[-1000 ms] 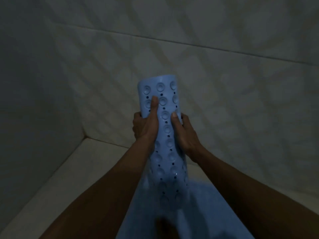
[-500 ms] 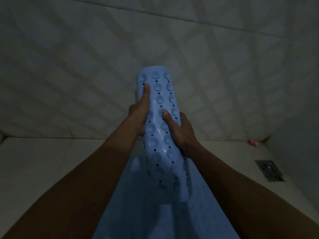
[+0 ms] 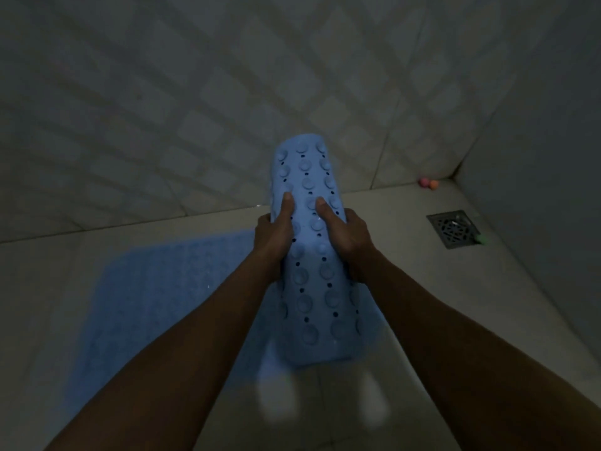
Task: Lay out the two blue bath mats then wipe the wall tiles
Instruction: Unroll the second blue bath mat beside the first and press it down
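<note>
Rolled blue bath mat (image 3: 312,255) held up between left hand (image 3: 271,237) and right hand (image 3: 344,237), both curled round its middle, thumbs pressed on the suction-cup side. Long axis pointing away toward the tiled wall (image 3: 195,109). Other blue mat (image 3: 156,294) flat on floor, just left of the grip; free floor lying rightward, toward the drain (image 3: 453,227).

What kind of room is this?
Most likely a bathroom or shower area. The walls are covered in wall tiles, there is a floor drain, and both hands hold a rolled blue bath mat with suction cups.
</note>
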`<state>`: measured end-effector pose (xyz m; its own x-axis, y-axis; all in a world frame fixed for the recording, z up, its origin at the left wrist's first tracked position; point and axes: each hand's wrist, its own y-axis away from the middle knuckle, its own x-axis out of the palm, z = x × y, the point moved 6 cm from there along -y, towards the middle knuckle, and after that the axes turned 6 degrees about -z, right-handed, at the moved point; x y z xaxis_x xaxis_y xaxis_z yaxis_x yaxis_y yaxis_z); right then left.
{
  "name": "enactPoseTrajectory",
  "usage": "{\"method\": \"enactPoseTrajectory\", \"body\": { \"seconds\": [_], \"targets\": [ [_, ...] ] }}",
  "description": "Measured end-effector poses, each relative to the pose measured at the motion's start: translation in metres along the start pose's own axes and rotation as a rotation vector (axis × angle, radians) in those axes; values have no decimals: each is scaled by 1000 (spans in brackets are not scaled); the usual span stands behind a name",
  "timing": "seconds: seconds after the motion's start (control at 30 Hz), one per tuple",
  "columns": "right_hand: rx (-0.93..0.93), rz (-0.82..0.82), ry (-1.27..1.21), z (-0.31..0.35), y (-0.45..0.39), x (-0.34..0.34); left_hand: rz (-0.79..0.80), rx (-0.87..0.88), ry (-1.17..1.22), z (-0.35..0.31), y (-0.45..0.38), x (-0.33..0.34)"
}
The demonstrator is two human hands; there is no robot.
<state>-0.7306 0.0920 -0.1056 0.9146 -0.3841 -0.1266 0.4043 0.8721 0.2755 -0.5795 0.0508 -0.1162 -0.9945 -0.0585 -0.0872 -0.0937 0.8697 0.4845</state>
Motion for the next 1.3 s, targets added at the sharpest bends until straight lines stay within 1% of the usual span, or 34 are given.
{"method": "enactPoseTrajectory", "body": {
  "seconds": [0.13,0.27,0.37,0.53,0.63,0.73,0.87,1.0,1.17,1.23,1.3],
  "targets": [
    [53,126,-54,-11,10,-20,-153,60,-57,9,38,3],
    [164,285,-36,-19,32,-18,-281,57,-98,14,81,-8],
    [174,395,-18,-17,57,-13,-363,64,-117,15,113,-19],
    [188,474,-39,-22,101,-3,-467,70,-124,33,150,-51],
    [186,488,-3,-34,126,9,-433,80,-75,57,161,-72],
    [192,465,60,-48,152,16,-373,48,-16,86,168,-91],
    [186,357,111,-64,190,9,-231,-35,78,133,175,-101],
    [218,219,106,-84,220,-9,-142,-74,158,165,187,-90],
    [222,108,182,-106,242,-53,-4,-141,268,196,211,-56],
    [238,102,187,-120,240,-68,16,-134,273,206,218,-41],
    [253,128,133,-131,238,-81,-44,-131,295,219,222,-30]
  ]
}}
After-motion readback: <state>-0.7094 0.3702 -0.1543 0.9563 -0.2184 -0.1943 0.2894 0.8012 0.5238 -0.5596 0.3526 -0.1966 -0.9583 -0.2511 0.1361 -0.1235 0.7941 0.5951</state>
